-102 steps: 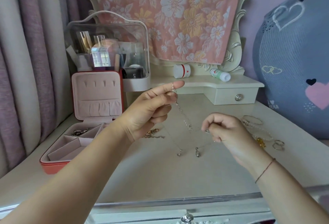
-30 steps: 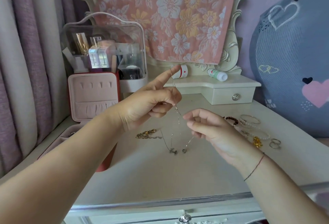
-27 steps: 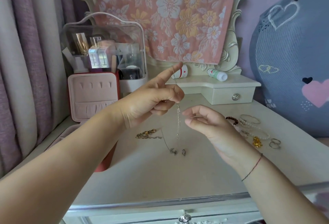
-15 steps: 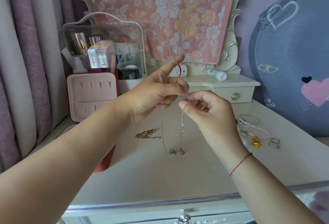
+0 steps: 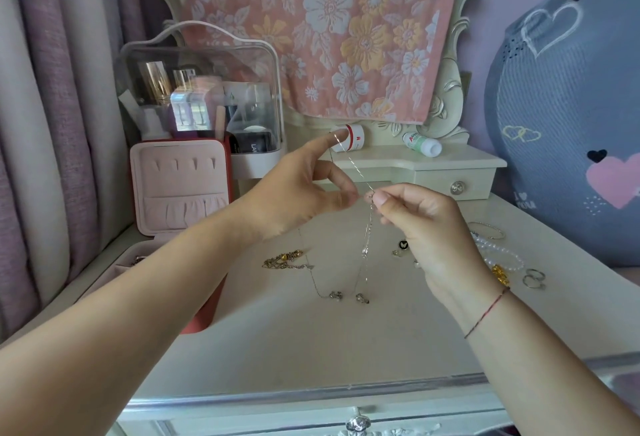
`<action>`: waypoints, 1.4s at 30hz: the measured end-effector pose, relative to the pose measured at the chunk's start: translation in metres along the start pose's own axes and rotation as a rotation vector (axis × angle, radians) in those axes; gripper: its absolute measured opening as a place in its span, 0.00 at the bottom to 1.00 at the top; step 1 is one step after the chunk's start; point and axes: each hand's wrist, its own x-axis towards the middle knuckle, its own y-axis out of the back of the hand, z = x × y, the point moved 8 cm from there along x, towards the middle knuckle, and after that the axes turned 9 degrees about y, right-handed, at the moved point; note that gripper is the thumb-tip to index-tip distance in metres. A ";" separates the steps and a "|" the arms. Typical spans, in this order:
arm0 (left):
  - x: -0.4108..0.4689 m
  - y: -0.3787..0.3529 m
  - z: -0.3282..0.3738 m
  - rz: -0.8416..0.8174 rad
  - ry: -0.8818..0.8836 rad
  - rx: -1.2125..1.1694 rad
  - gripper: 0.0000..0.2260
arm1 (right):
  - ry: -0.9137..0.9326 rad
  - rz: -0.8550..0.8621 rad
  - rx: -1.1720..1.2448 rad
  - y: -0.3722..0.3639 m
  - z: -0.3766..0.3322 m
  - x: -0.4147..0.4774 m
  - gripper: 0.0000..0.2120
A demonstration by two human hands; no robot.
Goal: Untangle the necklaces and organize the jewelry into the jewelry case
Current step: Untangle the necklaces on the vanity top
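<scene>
Dresser top (image 5: pixel 311 338), cream, fills the lower half of the frame. Blue heart cushion (image 5: pixel 568 117) at right edge. Floral cloth (image 5: pixel 322 30) hangs top centre over a carved frame. Curtains (image 5: pixel 45 106) down the left side.

Clear cosmetics box (image 5: pixel 201 89) upper left, bottles inside, blurred. Just in front of it the case (image 5: pixel 180 189), lid upright with pink lining; its tray is mostly hidden behind my left forearm, so I cannot tell what sits in which compartment.

My left hand (image 5: pixel 298 193), centre frame: forefinger stretched up with a chain looped over its tip, thumb and another finger closed toward the knot. My right hand (image 5: pixel 415 221), just right of it: thumb and forefinger pinching the necklaces (image 5: pixel 367 238) at the tangle, other fingers curled. Both hands nearly touch at that point.

The chains hang down from the pinch to the dresser, centre frame, ending in two small pendants (image 5: pixel 348 296) lying side by side on the surface.

Gold chain (image 5: pixel 284 260) in a heap, centre left. Bracelets (image 5: pixel 498 252) and two rings (image 5: pixel 535 279) at right, near my right wrist. Small black charm (image 5: pixel 402 245) beside my right hand. White jar (image 5: pixel 351 137) and a bottle (image 5: pixel 422 144) lying on its side on the rear shelf.
</scene>
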 end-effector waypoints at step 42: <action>-0.014 -0.025 -0.039 0.013 0.197 -0.350 0.03 | -0.116 -0.206 -0.076 -0.006 0.013 0.002 0.09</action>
